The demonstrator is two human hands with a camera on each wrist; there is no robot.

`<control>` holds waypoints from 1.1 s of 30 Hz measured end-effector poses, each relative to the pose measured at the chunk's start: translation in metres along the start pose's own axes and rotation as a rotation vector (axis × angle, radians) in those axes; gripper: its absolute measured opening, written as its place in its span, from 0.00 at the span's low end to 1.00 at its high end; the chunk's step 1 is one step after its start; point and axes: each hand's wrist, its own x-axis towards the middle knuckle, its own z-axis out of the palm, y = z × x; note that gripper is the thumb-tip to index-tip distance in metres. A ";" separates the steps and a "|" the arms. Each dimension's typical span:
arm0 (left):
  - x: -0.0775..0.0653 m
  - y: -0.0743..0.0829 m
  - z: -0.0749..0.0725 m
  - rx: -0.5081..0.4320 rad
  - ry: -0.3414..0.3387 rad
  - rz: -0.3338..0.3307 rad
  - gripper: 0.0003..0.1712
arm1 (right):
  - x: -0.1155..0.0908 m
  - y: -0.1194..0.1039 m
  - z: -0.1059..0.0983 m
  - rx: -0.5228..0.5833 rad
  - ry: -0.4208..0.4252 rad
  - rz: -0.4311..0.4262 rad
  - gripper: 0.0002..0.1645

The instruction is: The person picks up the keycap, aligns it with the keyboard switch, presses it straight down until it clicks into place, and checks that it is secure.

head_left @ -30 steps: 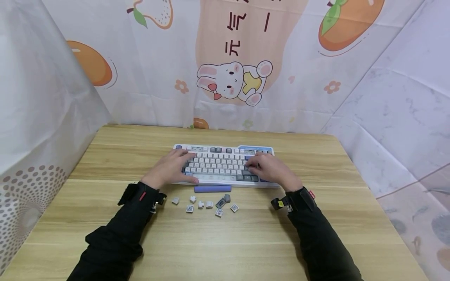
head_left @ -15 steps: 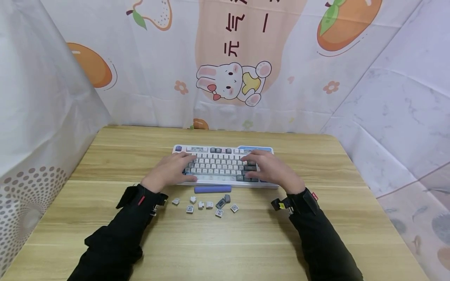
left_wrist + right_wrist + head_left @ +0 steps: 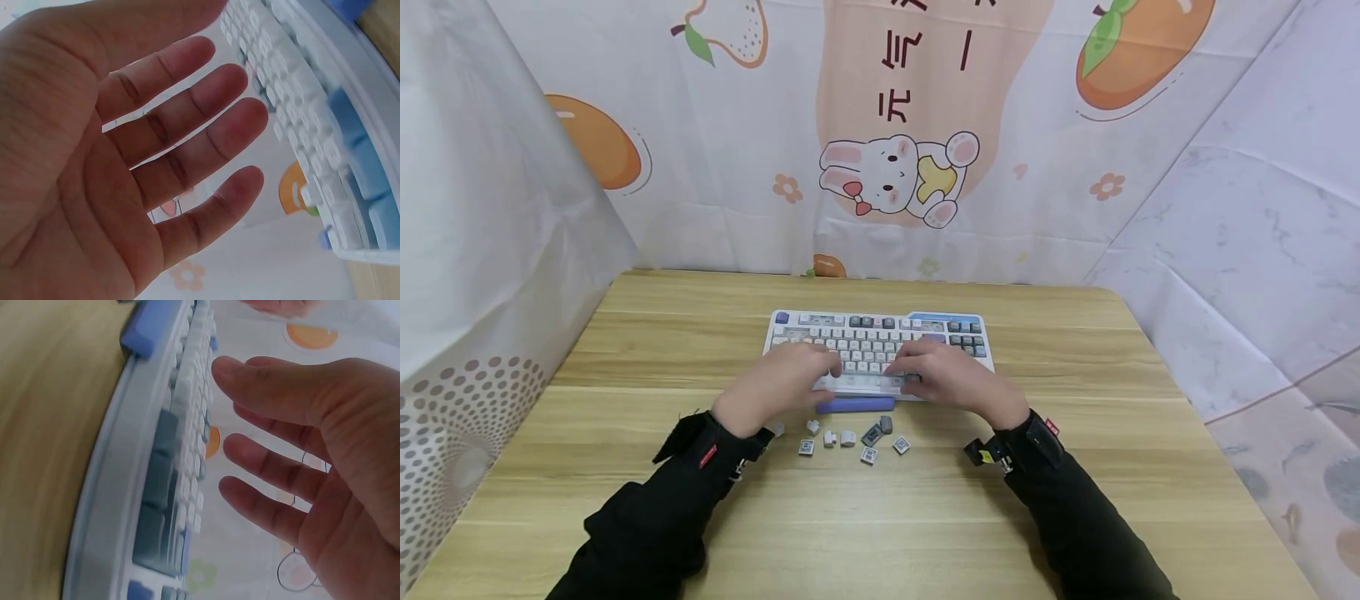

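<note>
A white keyboard with white, grey, blue and purple keys lies on the table. Over its left half hovers my left hand, fingers loosely bent. My right hand is above the right half, its fingertips pointing toward the middle. In the left wrist view the left hand holds nothing and its fingertips are apart from the keys. The right wrist view shows the right hand likewise holding nothing, with a gap between fingers and keys. Along the keyboard's front edge lies a purple spacebar keycap.
Several loose keycaps are scattered in front of the keyboard, including a square one, a longer dark one and one farther right. The wooden table ends at a printed curtain behind.
Both hands have come inward from the keyboard's ends toward its middle and slightly nearer the front edge. The right hand's fingers have spread from their earlier bunched pose. The loose keycaps stay put.
</note>
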 end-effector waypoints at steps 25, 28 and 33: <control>0.005 0.011 0.025 -0.085 -0.211 -0.118 0.04 | 0.003 -0.011 0.015 0.098 -0.216 0.040 0.15; 0.005 0.011 0.027 -0.088 -0.208 -0.113 0.04 | 0.003 -0.011 0.016 0.105 -0.235 0.054 0.15; 0.006 0.009 0.029 -0.086 -0.214 -0.118 0.04 | 0.003 -0.011 0.016 0.101 -0.251 0.059 0.16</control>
